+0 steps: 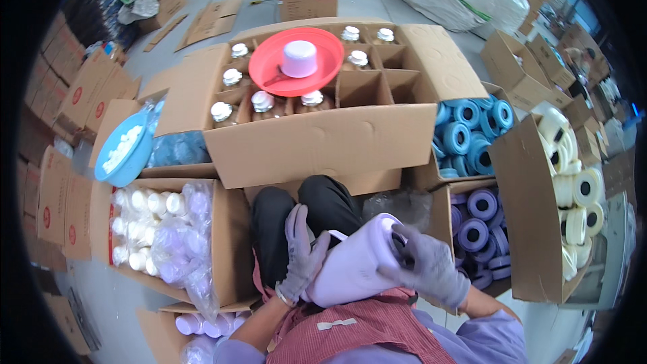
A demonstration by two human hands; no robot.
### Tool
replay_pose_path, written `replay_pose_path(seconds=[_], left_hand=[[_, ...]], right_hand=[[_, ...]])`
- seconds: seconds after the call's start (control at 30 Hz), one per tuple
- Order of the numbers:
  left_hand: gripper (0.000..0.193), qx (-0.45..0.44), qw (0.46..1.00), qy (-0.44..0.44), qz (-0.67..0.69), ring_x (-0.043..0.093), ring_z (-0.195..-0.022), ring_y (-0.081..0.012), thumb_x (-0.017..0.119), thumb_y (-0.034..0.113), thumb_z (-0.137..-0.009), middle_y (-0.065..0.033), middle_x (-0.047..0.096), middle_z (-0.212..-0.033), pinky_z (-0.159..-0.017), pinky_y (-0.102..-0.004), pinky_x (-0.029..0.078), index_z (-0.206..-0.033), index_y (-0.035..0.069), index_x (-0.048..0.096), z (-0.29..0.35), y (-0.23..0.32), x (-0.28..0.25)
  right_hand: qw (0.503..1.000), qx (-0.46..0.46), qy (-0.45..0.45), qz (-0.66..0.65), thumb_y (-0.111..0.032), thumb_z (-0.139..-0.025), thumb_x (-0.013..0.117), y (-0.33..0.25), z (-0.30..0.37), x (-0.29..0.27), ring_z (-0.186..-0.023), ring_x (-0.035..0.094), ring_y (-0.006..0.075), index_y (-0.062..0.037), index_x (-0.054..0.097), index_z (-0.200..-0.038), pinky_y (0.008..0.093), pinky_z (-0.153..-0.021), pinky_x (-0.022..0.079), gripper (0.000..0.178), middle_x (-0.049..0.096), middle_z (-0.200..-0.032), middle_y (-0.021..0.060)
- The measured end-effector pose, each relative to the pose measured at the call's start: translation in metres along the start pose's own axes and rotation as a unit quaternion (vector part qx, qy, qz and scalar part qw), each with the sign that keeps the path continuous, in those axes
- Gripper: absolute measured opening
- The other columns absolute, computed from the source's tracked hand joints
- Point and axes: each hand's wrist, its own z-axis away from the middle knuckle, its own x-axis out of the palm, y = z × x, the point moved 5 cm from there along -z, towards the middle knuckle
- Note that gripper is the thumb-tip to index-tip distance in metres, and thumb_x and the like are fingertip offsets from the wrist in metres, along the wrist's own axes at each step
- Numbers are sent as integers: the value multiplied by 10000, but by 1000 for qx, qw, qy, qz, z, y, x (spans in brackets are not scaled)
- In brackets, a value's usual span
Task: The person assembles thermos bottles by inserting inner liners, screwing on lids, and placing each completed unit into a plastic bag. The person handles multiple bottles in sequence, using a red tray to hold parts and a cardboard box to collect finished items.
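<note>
A lavender thermos jug (354, 263) lies tilted across my lap, its round end toward the right. My gloved left hand (303, 253) steadies it at the handle side, palm against it and fingers pointing up past the handle. Around the dark opening at the other end, my gloved right hand (431, 268) curls its fingers at the rim, slightly blurred. Whether a small part sits under those fingers is hidden. To the right, a carton holds lavender ring-shaped parts (482, 203).
Ahead stands a divided carton (317, 141) of white-capped bottles, with a red basin (330, 81) holding a lavender cup (299, 59) on top. Left are a blue basin (138, 162) of white pieces and white cups (141, 234). Blue rings (457, 137) and cream rings (586, 187) fill cartons at right.
</note>
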Motion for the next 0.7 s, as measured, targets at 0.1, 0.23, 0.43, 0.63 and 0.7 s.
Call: replay_pose_path(seconds=[0.1, 0.23, 0.43, 0.63, 0.7], left_hand=[[674, -191, 958, -113, 180, 503, -1229, -305, 749, 202, -865, -225, 481, -1353, -1061, -394, 416, -1402, -57, 434, 43, 2, 9], [464, -384, 801, -244, 389, 602, -946, -114, 709, 177, -910, -51, 632, -1037, -867, -277, 505, -1299, -31, 564, 36, -25, -5], [177, -450, 789, -270, 320, 680, -928, -158, 593, 148, -924, -52, 714, -977, -863, -345, 547, -1008, 43, 708, 34, -30, 5], [297, 235, 949, -210, -3, 639, -1159, -244, 657, 160, -810, -69, 721, -1139, -1081, -434, 423, -1082, 57, 718, -28, 86, -40], [251, -121, 944, -212, 223, 677, -1035, -156, 659, 156, -871, -68, 731, -1107, -900, -307, 534, -1060, 4, 721, -46, 46, -42]], right_hand=[[994, 78, -16, -70, -370, -900, 669, 95, -20, 27, -861, 692, 368, -34, 553, -1260, 402, -761, 553, 506, 666, -922, 215], [997, 6, -82, 0, -350, -991, 510, 152, -24, 52, -1019, 642, 354, -10, 531, -1331, 401, -919, 489, 481, 621, -1159, 208], [936, -210, 41, -278, -453, -1055, 357, 74, -31, 54, -1366, 433, 346, -16, 536, -1347, 411, -1146, 328, 556, 502, -1416, 214], [596, 178, -104, -776, -456, -1052, 412, 151, -69, 106, -1141, 601, 321, -8, 554, -1318, 369, -1021, 460, 539, 634, -1186, 202], [850, -80, -33, -519, -321, -1041, 432, 116, -81, 65, -1240, 503, 321, -22, 469, -1390, 354, -1038, 433, 462, 517, -1320, 189]])
